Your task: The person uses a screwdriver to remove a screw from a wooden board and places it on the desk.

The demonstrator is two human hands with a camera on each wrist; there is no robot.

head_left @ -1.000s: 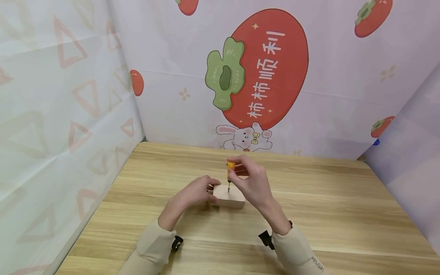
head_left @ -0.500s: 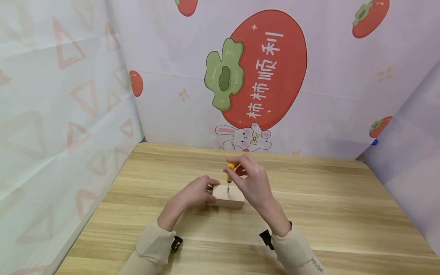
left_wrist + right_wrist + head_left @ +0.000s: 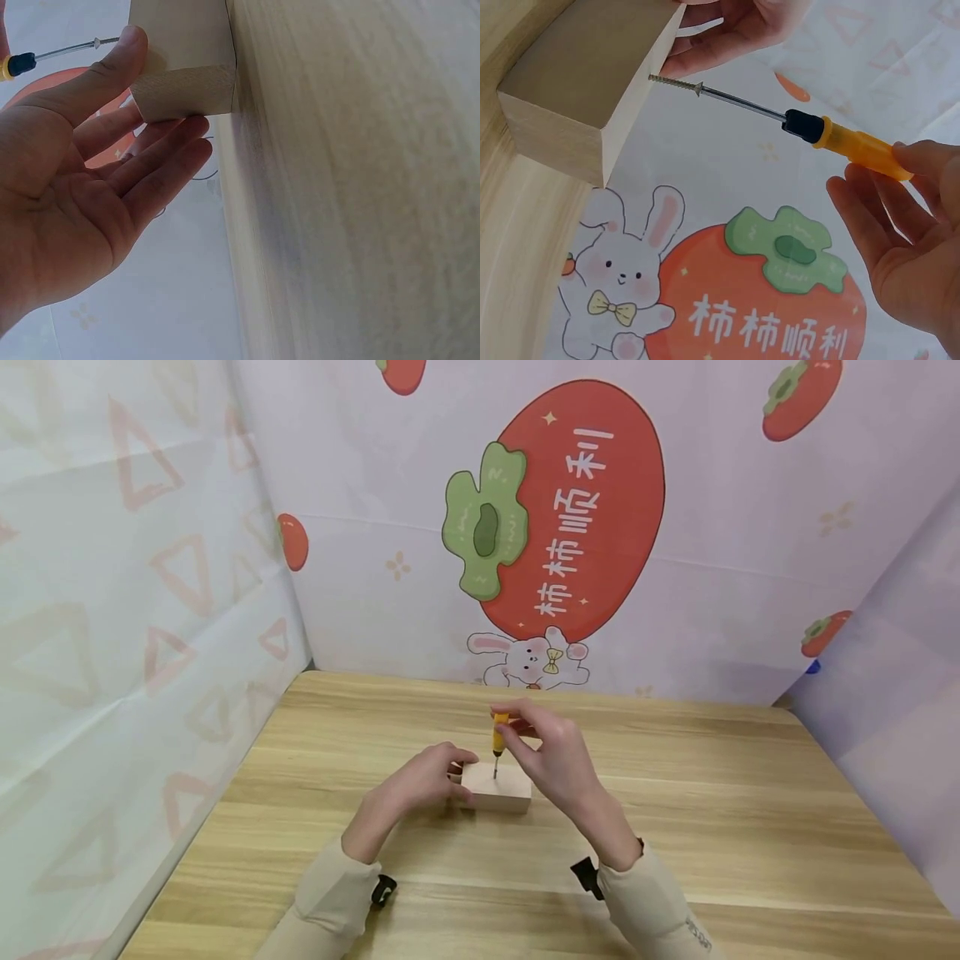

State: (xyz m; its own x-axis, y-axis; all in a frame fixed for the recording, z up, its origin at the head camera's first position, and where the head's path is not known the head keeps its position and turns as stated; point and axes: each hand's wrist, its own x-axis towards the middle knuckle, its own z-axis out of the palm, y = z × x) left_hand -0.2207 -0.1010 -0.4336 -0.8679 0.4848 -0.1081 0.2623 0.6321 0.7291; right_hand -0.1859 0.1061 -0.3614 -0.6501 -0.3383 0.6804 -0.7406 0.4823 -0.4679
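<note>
A pale wooden block (image 3: 504,791) rests on the table in the head view. My left hand (image 3: 420,781) holds its left end, thumb on the near side and fingers behind. From the upper face of the block stands a screw (image 3: 679,82), its threads mostly exposed and its tip at the wood. The shaft of a screwdriver (image 3: 859,148) meets the screw's head, in line with it. My right hand (image 3: 558,760) pinches the yellow handle between thumb and fingertips, above the block. In the left wrist view, the left thumb (image 3: 124,56) lies close beside the screw and covers its lower part.
The wood-grain table (image 3: 720,835) extends on both sides of the block. Behind it hangs a printed backdrop (image 3: 360,602) with persimmons and a rabbit; a white patterned sheet (image 3: 90,710) closes the left side. Dark straps (image 3: 588,878) sit at the wrists.
My right thumb and fingers have shifted round the screwdriver handle, the thumb going left across it and back. The left hand keeps its grip on the block. The head view has drifted slightly.
</note>
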